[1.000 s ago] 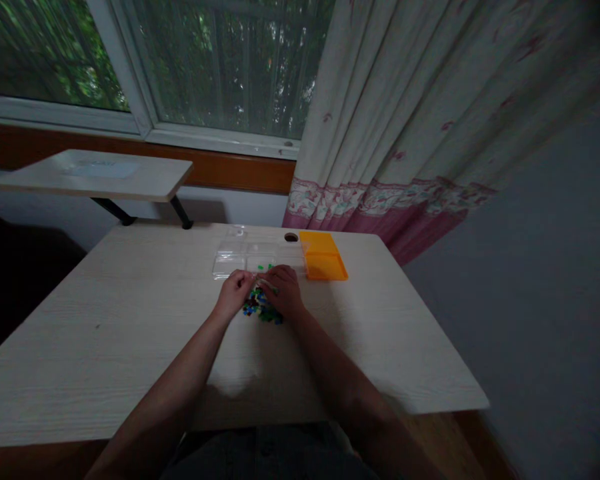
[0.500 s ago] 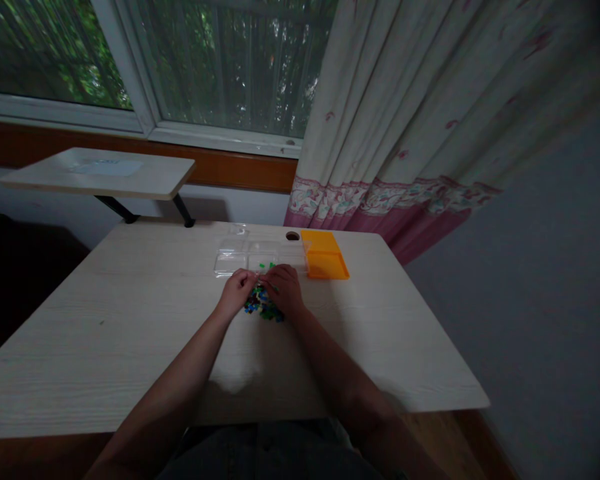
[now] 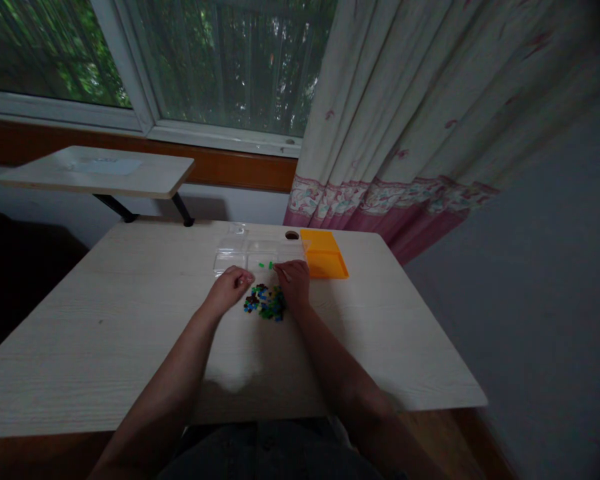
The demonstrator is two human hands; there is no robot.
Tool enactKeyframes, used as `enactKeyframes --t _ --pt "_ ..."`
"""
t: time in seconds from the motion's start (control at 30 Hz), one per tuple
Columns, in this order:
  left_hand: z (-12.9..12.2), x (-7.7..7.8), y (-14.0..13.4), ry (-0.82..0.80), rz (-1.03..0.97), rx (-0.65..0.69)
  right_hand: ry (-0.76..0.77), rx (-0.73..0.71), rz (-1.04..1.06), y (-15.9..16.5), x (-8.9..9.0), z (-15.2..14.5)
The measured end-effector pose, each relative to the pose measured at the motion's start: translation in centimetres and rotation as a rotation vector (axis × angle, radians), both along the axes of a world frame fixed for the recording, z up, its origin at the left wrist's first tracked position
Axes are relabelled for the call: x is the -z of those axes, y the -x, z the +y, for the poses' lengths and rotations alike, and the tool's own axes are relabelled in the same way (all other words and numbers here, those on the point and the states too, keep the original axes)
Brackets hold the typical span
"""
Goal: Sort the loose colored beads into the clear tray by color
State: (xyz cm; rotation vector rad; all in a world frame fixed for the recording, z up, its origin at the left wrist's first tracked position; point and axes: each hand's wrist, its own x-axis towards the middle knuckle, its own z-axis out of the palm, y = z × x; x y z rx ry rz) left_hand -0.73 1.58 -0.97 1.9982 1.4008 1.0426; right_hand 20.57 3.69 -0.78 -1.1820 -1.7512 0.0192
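A loose heap of small toy bricks (image 3: 266, 303), in blue, green, dark brown and pale yellow, lies on the table between my hands. Left of the heap, my left hand (image 3: 230, 288) is curled closed; whatever its fingers may hold is too small to make out. My right hand (image 3: 294, 283) reaches over the near edge of a clear plastic compartment tray (image 3: 231, 263), fingers pinched together. Close to those fingertips is a green brick (image 3: 271, 265), and a second green piece (image 3: 261, 265) shows a little to its left, both in the tray's middle compartment. What the right fingers grip is hidden.
An orange plastic case (image 3: 325, 255) stands open to the right of the tray. Behind it is a round hole (image 3: 292, 235) in the table (image 3: 155, 320). A small raised shelf (image 3: 145, 179) bears a paper sheet at the back left. Curtains (image 3: 375, 193) hang behind the table.
My hands, which met above the brick heap, have moved apart. The left went to the left; the right moved right and slightly forward to the tray. More of the heap shows.
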Motion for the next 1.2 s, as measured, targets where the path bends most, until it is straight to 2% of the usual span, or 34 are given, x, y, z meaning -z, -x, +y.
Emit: enactKeyframes --t 0.1,0.2,0.73,0.97,1.2 --pt "0.03 -0.29 0.95 0.018 0.091 0.131 -0.002 0.036 -0.004 -0.18 0.22 0.32" --pt "-0.03 -0.41 1.27 0.032 0.137 0.185 0.016 0.051 -0.023 -0.09 0.36 0.42" --pt "0.00 0.17 1.26 0.041 0.148 0.203 0.116 0.110 -0.150 0.65 0.56 0.63" --pt "0.04 0.23 1.29 0.048 0.140 0.209 0.040 0.091 -0.084 0.36 0.89 0.92" --pt "0.08 0.22 1.28 0.053 0.157 0.212 0.052 0.066 -0.052 0.18 0.89 0.89"
